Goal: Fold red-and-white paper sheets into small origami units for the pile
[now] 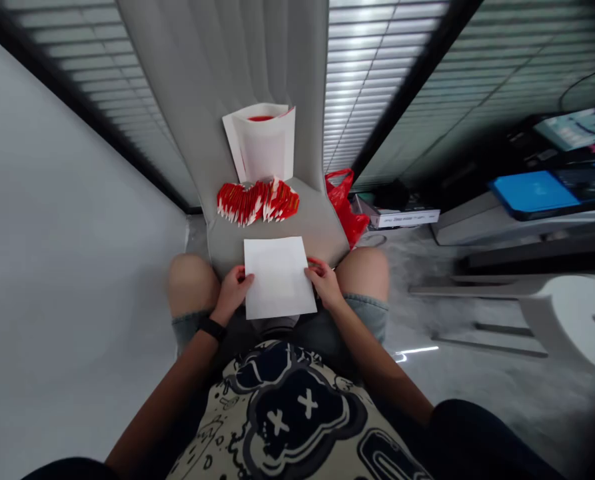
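Observation:
A white rectangular sheet or flat packet is held level over the front of a grey chair seat. My left hand pinches its left edge, thumb on top. At its right edge my right hand grips it, thumb on top and the fingers partly underneath. Beyond it on the seat lies a fanned row of red and white packets. Against the chair's backrest leans an open white paper envelope with something red showing at its mouth.
A red plastic bag hangs or stands right of the seat. Further right are a white box, a blue item on a grey surface and a white stool. A white wall stands at the left.

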The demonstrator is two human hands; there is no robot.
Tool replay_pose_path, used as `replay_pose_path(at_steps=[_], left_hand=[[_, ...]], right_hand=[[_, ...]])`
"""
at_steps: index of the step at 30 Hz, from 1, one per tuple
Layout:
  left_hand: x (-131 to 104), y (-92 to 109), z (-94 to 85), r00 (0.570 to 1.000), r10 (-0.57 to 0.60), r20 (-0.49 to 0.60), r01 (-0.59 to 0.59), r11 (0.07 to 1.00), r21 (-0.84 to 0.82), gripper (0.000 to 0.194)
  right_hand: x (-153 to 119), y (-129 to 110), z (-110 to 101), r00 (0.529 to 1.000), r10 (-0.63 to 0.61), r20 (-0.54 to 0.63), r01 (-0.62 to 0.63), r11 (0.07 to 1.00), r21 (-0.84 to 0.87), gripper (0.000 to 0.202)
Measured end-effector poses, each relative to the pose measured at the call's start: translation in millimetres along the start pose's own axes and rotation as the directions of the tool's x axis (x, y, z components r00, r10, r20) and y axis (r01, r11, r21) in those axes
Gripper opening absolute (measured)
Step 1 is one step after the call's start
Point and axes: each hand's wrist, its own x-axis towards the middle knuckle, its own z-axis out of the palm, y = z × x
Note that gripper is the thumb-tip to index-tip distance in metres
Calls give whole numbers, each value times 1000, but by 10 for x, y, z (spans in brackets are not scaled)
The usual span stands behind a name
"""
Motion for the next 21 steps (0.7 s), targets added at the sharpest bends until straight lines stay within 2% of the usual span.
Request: replay_pose_path(at_steps=[3, 9, 13, 18, 21], left_hand=[[76, 57, -40, 1000, -22, 6, 22, 1000, -12, 45], [131, 128, -123, 989, -110, 95, 121, 986, -111, 55], [129, 154, -110, 991, -124, 54, 128, 989, -77, 48], [124, 154, -55, 994, -103, -26, 100, 992, -80, 34], [105, 119, -31, 996, -80, -47, 75, 991, -111, 30]], right_hand=[[69, 62, 6, 999, -32, 23, 33, 999, -20, 60], [51, 82, -17, 968, -169, 184, 168, 986, 23, 66], [-5, 87, -19, 958, -187, 217, 193, 981, -9, 71], [-25, 86, -90, 928, -323, 188, 358, 912, -202, 39], [-35, 60, -145, 903, -382, 197, 427, 852, -302, 30]])
